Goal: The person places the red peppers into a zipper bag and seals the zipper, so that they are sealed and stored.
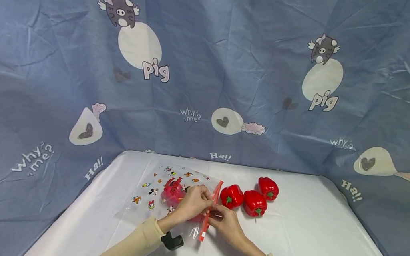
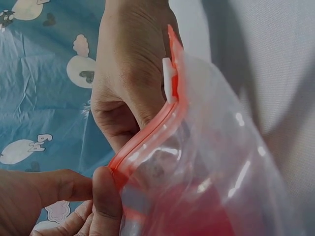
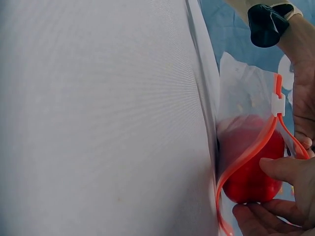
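Right hand point(image 1: 229, 228) grasping red bell pepper point(image 3: 251, 174), partly inside open mouth of printed zip bag point(image 1: 152, 192). Left hand point(image 1: 193, 202) pinching bag's orange zip edge point(image 2: 147, 132). Bag left of worktop's point(image 1: 312, 233) middle; three more bell peppers point(image 1: 255, 202) rightward, toward far edge. Blue curtain point(image 1: 202, 71) beyond.

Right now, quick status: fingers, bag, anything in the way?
Left fingers pinching the bag by its orange edge. Right fingers gripping a red pepper at the open mouth. Three more peppers beside the bag; no obstruction visible.
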A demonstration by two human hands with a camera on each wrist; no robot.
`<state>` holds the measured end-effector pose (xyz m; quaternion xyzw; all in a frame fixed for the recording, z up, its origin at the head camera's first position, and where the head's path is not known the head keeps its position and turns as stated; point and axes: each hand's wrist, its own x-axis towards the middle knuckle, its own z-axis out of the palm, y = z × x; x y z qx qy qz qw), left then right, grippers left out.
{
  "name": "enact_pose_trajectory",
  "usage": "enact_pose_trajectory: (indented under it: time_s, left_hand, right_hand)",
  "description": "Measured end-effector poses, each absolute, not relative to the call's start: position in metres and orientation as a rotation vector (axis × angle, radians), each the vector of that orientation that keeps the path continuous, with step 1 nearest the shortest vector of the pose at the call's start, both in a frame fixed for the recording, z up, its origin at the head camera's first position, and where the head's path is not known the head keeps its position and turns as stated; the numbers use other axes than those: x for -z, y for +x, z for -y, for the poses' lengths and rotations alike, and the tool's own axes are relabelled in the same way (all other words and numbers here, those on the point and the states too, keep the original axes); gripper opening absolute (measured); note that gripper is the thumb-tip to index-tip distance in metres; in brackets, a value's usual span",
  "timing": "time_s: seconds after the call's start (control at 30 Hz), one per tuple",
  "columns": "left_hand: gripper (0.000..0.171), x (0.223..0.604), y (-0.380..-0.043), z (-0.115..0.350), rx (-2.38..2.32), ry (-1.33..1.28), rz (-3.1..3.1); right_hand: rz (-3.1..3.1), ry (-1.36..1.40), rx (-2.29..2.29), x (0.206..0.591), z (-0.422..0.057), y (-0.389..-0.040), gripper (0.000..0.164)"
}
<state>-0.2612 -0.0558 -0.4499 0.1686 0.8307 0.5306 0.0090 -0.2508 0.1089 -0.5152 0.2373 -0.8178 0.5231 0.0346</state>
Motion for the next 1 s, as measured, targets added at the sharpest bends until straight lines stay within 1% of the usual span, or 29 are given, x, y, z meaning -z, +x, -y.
enact_pose_trajectory:
  time_s: [0.33,0.5,1.0]
  left_hand:
    - [0.004,0.449,-0.26,0.055,-1.635,0.504,-2.642]
    - [0.004,0.448,-0.261,0.055,-1.638,0.51,-2.643]
    - [0.005,0.449,-0.261,0.055,-1.642,0.496,-2.621]
  right_hand:
    - [2.502,0.697,-1.55,0.518,-0.112,-0.249,0.036]
    - [2.467,0.662,-1.595,0.518,-0.114,-0.25,0.04]
    - [2.499,0.631,-1.686,0.513,-0.127,-0.244,0.042]
